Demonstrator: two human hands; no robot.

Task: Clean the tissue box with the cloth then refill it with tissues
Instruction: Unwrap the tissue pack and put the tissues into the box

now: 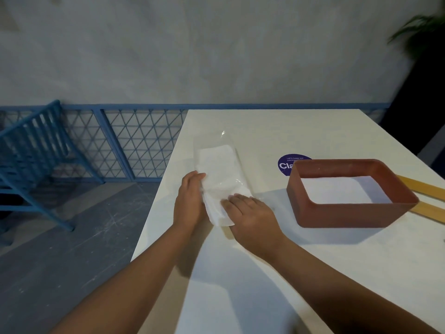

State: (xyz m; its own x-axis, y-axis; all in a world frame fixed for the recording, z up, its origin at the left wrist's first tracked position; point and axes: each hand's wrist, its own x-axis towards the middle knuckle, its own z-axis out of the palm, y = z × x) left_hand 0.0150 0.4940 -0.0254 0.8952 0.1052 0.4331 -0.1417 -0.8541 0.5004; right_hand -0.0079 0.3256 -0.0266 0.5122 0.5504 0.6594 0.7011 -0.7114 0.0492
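White tissues (221, 179), partly sheathed in clear plastic wrap (224, 138), are laid on the worktop (265, 285) near its left edge, with the long axis of the stack running away from the person. The stack is held by both hands. The left hand (190, 196) is curled round its left side, while the right hand (250, 213) is laid on its near end with fingers straight and flat. The red-brown tissue box (349, 213) is stood to the right of the stack, apart from it and open side up. Its long axis is set across the worktop, roughly crosswise to the stack. The right hand is judged the nearer of the 2 to the box. For refilling, a carry to the right and about a quarter turn of the stack would probably be needed, so that the 2 long axes agree. No cloth can be seen.
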